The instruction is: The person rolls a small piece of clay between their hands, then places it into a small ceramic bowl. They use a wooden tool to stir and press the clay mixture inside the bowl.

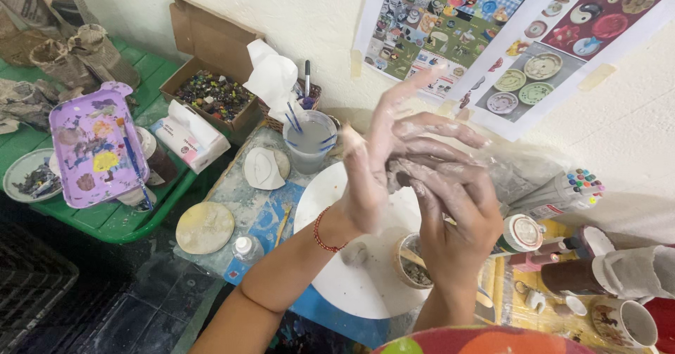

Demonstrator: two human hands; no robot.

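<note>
1. Centre of frame: left hand (373,164) and right hand (450,199), both smeared with wet clay, pressed palm to palm above white round board (351,284).
2. Grey clay lump (401,175) sandwiched between palms, only an edge showing.
3. Left fingers (404,94) splayed and extended; right fingers (436,146) curled over the lump, clamped on it.
4. Judgement: best rolled with even, light pressure, palms kept damp from water cup (309,139) just above board.
5. Small clay-filled bowl (415,262) below hands, on board.
</note>
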